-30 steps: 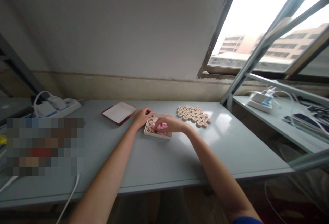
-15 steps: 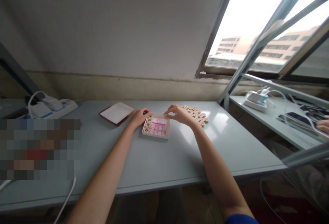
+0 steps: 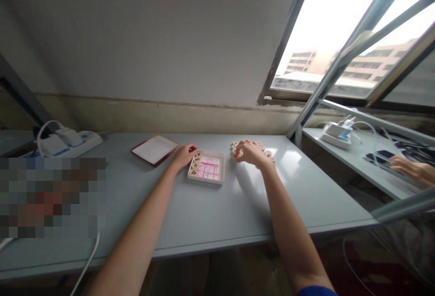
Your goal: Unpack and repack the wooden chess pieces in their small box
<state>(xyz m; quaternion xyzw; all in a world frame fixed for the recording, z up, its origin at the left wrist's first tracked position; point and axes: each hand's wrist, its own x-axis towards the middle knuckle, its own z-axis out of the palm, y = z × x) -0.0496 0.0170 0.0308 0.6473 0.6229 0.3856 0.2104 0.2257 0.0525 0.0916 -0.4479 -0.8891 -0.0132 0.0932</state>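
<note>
Round wooden chess pieces [image 3: 235, 149] sit in a heap under our right hand [image 3: 252, 152]; we cannot tell if it grips one. Our left hand [image 3: 184, 157] touches the row of pieces [image 3: 195, 166] in the white tray [image 3: 207, 181], and we cannot tell if it grips one either.

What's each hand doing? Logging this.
Left hand: fingers on round wooden chess pieces; grip unclear.
Right hand: curled over a pile of similar wooden pieces; grip unclear.

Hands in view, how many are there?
3: the left hand at the tray, the right hand on the wooden discs, and a co-worker's hand over the side desk.
</note>
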